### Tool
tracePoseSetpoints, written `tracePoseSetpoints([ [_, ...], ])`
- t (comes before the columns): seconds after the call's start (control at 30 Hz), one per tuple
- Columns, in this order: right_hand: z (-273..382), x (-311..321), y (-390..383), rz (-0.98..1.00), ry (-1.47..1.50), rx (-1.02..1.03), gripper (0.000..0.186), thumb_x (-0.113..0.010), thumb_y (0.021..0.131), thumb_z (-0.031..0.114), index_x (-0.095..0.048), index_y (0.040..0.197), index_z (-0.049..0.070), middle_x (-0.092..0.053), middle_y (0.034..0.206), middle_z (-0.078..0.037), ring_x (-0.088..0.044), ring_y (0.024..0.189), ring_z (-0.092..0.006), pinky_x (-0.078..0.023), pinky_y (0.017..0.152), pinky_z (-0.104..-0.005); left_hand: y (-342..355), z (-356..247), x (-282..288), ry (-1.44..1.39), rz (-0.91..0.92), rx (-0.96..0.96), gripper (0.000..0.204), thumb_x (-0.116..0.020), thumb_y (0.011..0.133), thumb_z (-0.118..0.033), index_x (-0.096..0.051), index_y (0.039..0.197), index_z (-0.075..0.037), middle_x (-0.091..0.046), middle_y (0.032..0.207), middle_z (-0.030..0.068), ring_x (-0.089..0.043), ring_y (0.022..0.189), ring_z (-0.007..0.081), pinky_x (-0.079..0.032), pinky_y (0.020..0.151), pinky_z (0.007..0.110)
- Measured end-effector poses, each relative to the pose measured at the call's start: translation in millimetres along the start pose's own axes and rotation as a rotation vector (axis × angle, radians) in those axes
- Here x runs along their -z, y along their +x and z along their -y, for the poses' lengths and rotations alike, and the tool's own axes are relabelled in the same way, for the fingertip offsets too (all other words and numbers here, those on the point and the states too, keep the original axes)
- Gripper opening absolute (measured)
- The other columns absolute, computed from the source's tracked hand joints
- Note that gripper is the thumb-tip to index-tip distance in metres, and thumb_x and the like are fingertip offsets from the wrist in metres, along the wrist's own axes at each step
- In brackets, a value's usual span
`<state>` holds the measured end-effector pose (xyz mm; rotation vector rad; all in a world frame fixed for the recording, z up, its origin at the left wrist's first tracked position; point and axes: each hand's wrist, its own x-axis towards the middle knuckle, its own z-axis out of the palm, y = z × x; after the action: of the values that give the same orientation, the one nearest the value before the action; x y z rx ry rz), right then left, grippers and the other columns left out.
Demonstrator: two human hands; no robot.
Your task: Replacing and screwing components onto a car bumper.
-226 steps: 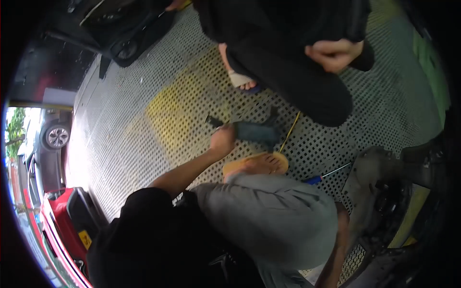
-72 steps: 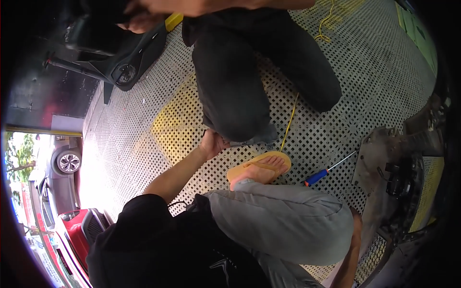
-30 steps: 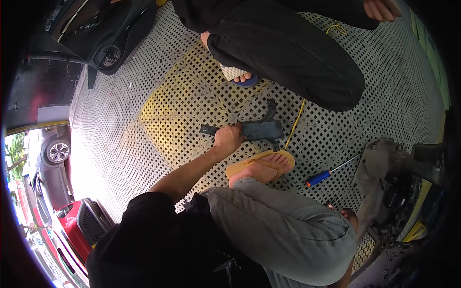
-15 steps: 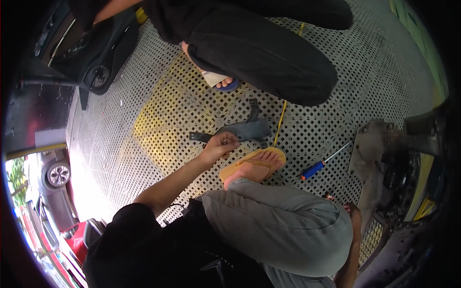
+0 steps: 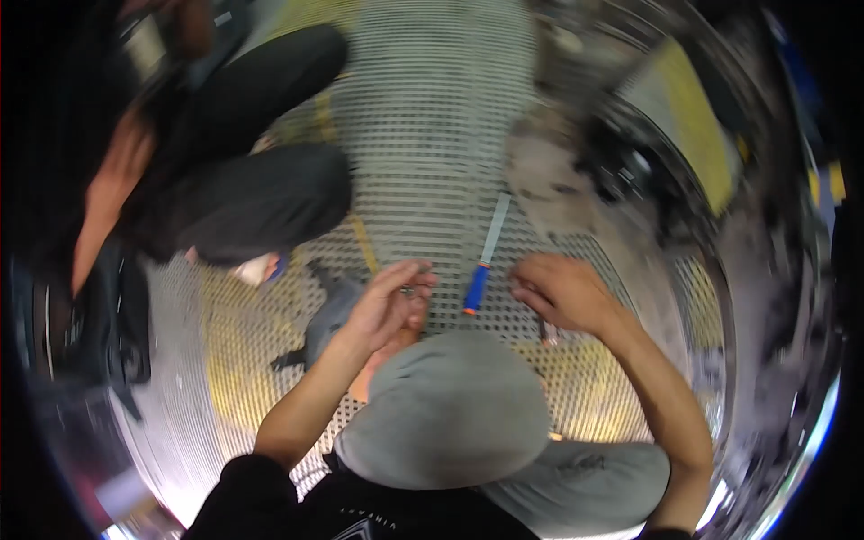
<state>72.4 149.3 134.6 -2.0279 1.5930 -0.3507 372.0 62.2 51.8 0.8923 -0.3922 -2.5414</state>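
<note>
My left hand (image 5: 393,306) is in front of my raised knee with its fingers curled together. A small metallic bit shows between them, too blurred to name. My right hand (image 5: 569,292) hovers across from it, fingers bent and thumb drawn in; whatever they may hold is hidden. Between both hands a screwdriver (image 5: 477,290) with a blue handle and orange end lies on the floor, its shaft pointing away from me. Beside my left forearm lies a dark grey bracket-like part (image 5: 331,317), partly covered by the arm. A small reddish item (image 5: 550,338) rests below my right hand.
A co-worker in black trousers (image 5: 261,193) crouches at the left, one forearm (image 5: 112,193) hanging down. At the right stands a large grey-brown panel (image 5: 553,180) beside dark machinery or vehicle parts (image 5: 630,166). The floor is a perforated grating (image 5: 432,135) with yellow patches.
My view has swung to the right, with blur. My right hand has come up from beside my leg into the middle. The left hand has left the bracket-like part and moved toward the screwdriver.
</note>
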Motion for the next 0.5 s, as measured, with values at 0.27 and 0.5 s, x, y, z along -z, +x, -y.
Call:
tracePoseSetpoints([
  [0.27, -14, -25, -80, -0.467, 0.366, -0.376, 0.032, -0.073, 0.090, 0.016, -0.064, 0.119, 0.009, -0.065, 0.100, -0.007, -0.067, 0.086, -0.0228, -0.054, 0.075, -0.0343, 97, 24, -103, 0.552, 0.015, 0.171, 0.025, -0.063, 0.100, -0.023, -0.063, 0.116, -0.003, -0.068, 0.101, 0.0073, -0.065, 0.089, 0.0126, -0.054, 0.074, 0.026],
  [0.5, -26, -100, -87, -1.133, 0.617, -0.518, 0.031, -0.078, 0.084, 0.004, -0.072, 0.115, 0.004, -0.064, 0.102, -0.008, -0.065, 0.083, -0.0133, -0.054, 0.067, -0.0261, 139, 66, -179, 1.128, 0.257, 0.400, 0.019, -0.068, 0.097, -0.025, -0.068, 0.096, -0.006, -0.058, 0.078, -0.0029, -0.047, 0.065, 0.0061, -0.036, 0.056, 0.024],
])
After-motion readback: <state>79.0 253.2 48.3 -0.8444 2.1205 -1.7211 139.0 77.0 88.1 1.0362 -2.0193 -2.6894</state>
